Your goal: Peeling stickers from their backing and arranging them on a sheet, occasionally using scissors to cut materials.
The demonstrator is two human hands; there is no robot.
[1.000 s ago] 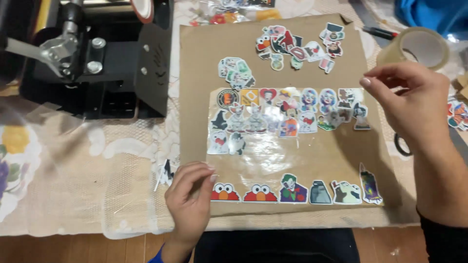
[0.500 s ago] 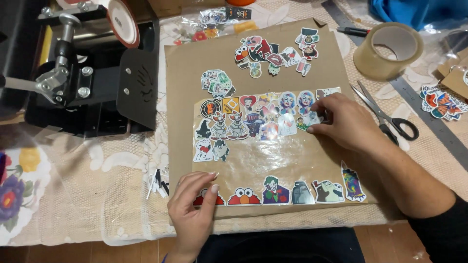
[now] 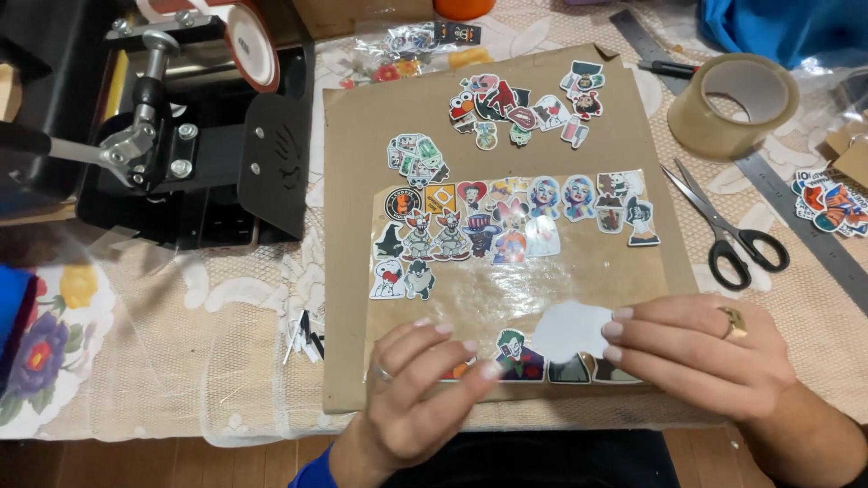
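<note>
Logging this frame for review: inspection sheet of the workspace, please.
Surface: brown cardboard sheet on a lace tablecloth.
Job's things: white sticker face down; clear film with rows of stickers; loose sticker pile.
Clutter: scissors, tape roll, metal ruler, black press machine.
Grippers: left hand presses the bottom sticker row; right hand fingers touch the white sticker.
Cables: nothing seen.
Surroundings: blue cloth at the far right.
</note>
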